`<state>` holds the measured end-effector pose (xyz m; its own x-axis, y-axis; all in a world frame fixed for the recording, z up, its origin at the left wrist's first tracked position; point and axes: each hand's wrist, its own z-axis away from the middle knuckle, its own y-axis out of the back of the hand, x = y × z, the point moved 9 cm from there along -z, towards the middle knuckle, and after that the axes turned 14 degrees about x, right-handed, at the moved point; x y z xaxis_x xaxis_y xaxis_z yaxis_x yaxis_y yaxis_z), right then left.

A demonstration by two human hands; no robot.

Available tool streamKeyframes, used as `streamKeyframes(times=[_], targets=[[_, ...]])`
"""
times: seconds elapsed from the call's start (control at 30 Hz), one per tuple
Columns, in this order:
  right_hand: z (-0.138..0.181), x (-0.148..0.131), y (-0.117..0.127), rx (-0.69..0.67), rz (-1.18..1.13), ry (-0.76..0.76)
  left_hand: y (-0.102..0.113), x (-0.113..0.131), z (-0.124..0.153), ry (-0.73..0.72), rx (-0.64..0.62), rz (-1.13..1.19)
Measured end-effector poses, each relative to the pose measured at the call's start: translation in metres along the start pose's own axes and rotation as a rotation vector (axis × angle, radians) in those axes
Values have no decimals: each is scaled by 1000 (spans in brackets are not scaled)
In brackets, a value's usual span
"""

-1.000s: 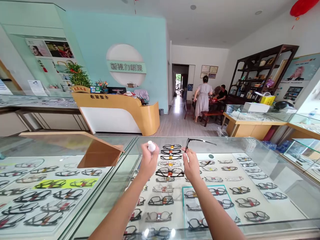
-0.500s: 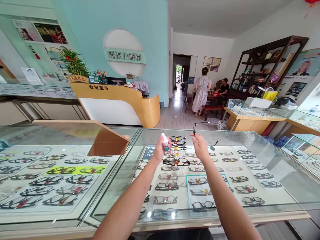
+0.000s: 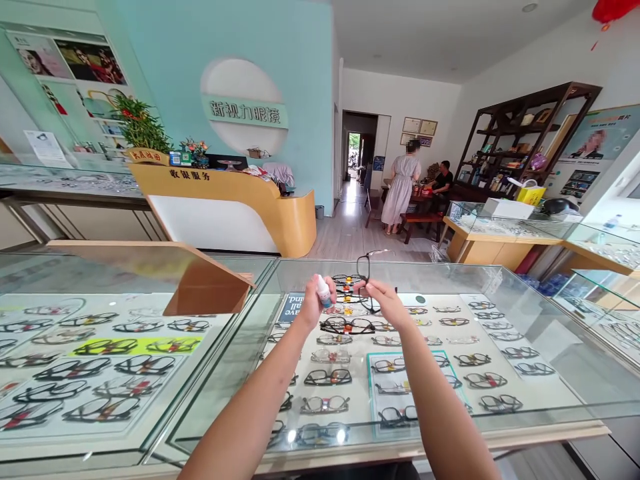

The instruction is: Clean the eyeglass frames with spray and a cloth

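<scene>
My left hand is closed around a small white spray bottle, its nozzle tilted toward the right. My right hand pinches a pair of black-framed glasses and holds them upright just right of the bottle. Both hands hover close together above the glass display counter, over rows of eyeglass frames laid out under the glass.
A second glass case with more frames lies to the left, with a wooden panel on it. Behind stand a yellow reception desk and a dark shelf unit. Two people are at a table in the back.
The hands have drawn closer together. The glasses have swung from lying out to the right into an upright position near the bottle, and the view has shifted slightly.
</scene>
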<state>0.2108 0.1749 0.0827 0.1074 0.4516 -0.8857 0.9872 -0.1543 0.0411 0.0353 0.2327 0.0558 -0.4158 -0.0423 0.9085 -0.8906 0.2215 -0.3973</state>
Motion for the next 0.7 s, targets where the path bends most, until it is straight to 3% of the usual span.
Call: streamKeyframes(times=[0.1, 0.3, 0.47, 0.7], targets=[[4, 4, -19, -26, -13, -33, 8, -1, -4, -45, 42, -50], [3, 9, -18, 99, -7, -53, 9, -9, -3, -8, 25, -64], [11, 12, -38, 50, -44, -111, 1, -14, 2, 61, -44, -17], [18, 10, -55, 3, -72, -130, 7, -3, -1, -1, -10, -98]])
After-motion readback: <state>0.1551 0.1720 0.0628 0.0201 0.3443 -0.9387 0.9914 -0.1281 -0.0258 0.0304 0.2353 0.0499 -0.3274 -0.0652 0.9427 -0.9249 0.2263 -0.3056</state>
